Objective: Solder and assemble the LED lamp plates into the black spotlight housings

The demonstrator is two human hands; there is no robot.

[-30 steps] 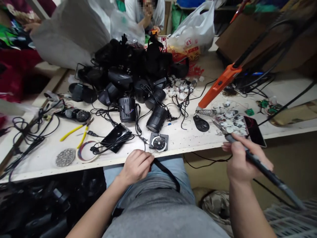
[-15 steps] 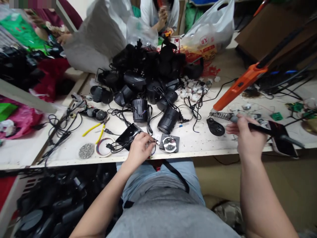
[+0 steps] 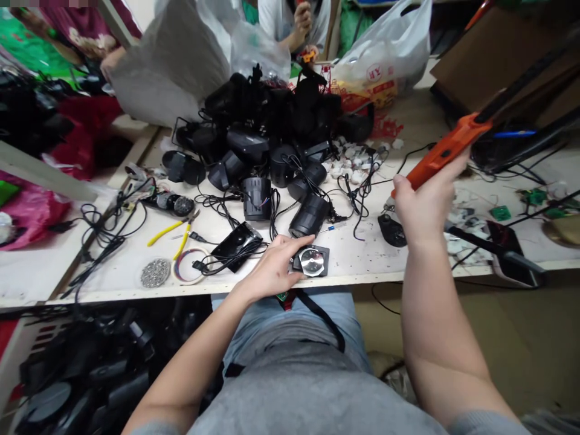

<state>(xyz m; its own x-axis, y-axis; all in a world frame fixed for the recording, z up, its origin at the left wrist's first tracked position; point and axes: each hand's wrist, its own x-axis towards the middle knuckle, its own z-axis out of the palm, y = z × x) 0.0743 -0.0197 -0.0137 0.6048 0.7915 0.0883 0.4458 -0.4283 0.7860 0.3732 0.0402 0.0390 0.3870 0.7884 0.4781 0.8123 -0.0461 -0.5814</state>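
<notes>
Orange plastic tool handle point(image 3: 446, 151) meets the raised right hand point(image 3: 426, 202), its fingers spread, grip unclear. The open left hand point(image 3: 272, 272) touches a black square plate point(image 3: 322, 254) holding a silver disc point(image 3: 312, 261) on the white tabletop point(image 3: 348, 266).

Bright, even indoor light, only soft faint shadows, small glare on the metal disc point(image 3: 312, 262), wide-angle bend along the table edge point(image 3: 136, 297), right hand point(image 3: 426, 208) slightly motion-blurred
</notes>
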